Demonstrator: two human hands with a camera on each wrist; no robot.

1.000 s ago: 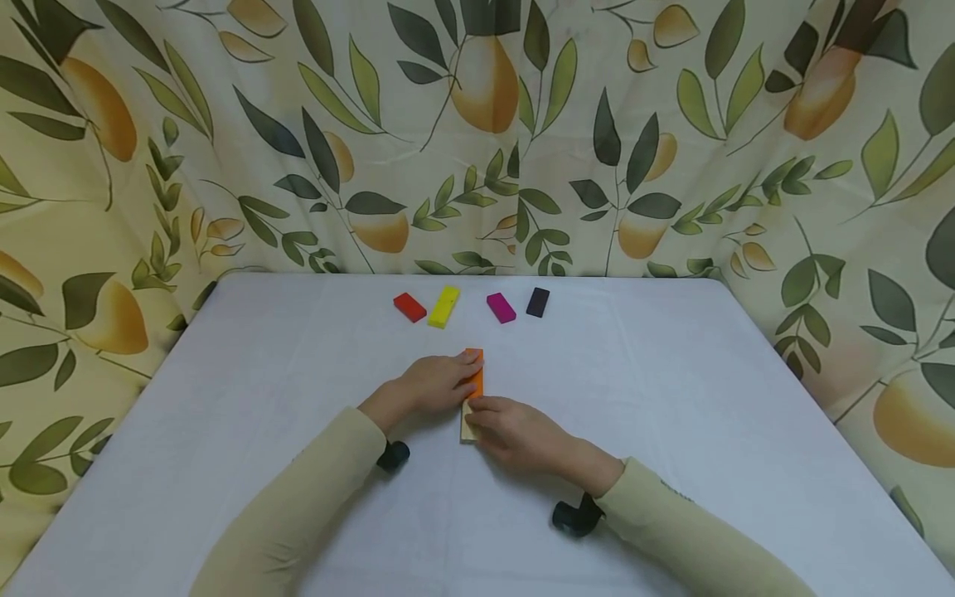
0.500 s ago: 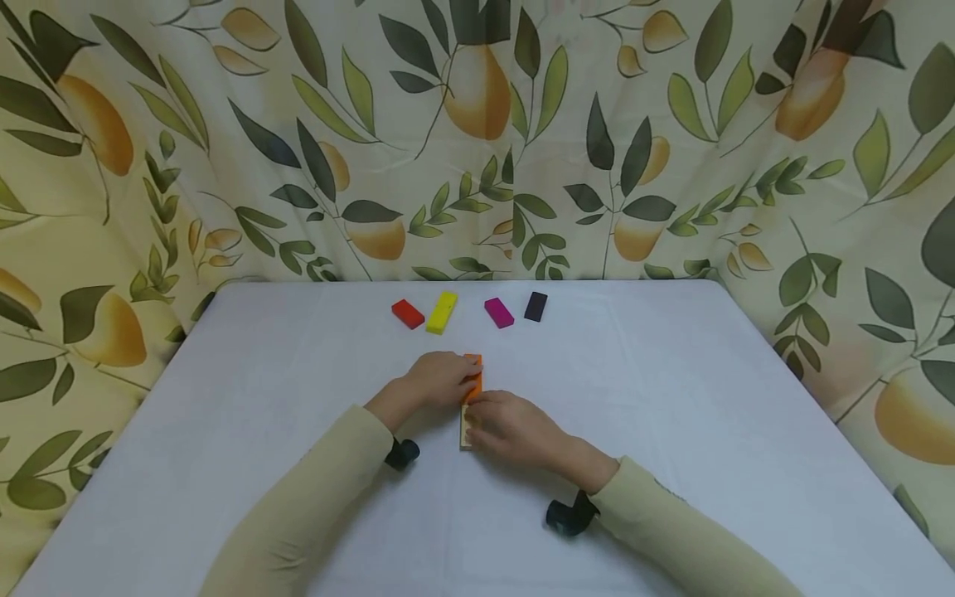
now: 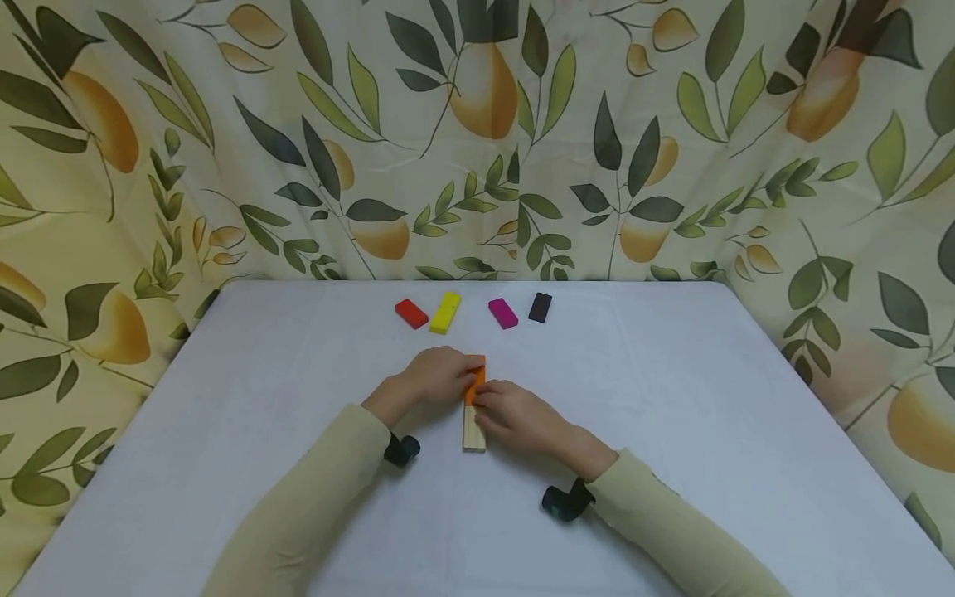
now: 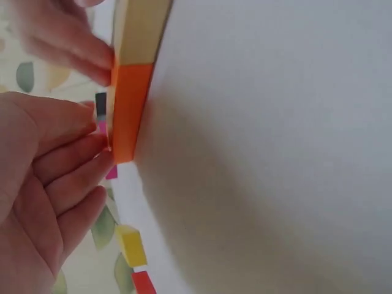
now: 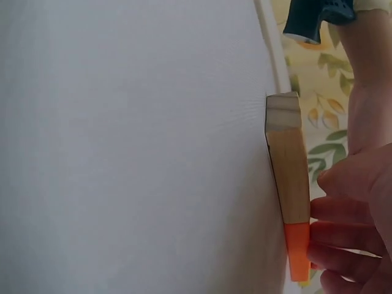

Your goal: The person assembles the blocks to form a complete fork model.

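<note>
An orange block [image 3: 480,385] and a plain wooden block [image 3: 473,434] lie end to end in a line on the white table, the orange one farther away. My left hand [image 3: 438,375] is at the orange block, and in the left wrist view its fingertips touch the upper edge, with no finger on the near long side. Opposite it, my right hand [image 3: 522,416] reaches in from the right, fingers [image 5: 343,236] loosely extended against the top of the orange block near the joint. The blocks' right side is partly hidden by the right hand in the head view.
Farther back on the table [image 3: 634,373] lie a red block [image 3: 411,313], a yellow block [image 3: 445,313], a magenta block [image 3: 503,313] and a black block [image 3: 540,307]. A leaf-and-fruit patterned cloth [image 3: 298,166] hangs behind. Dark cameras [image 3: 567,502] hang under both wrists.
My right hand has shifted away from me along the blocks, from the wooden one onto the orange one, uncovering more wood. The left hand has barely moved.
</note>
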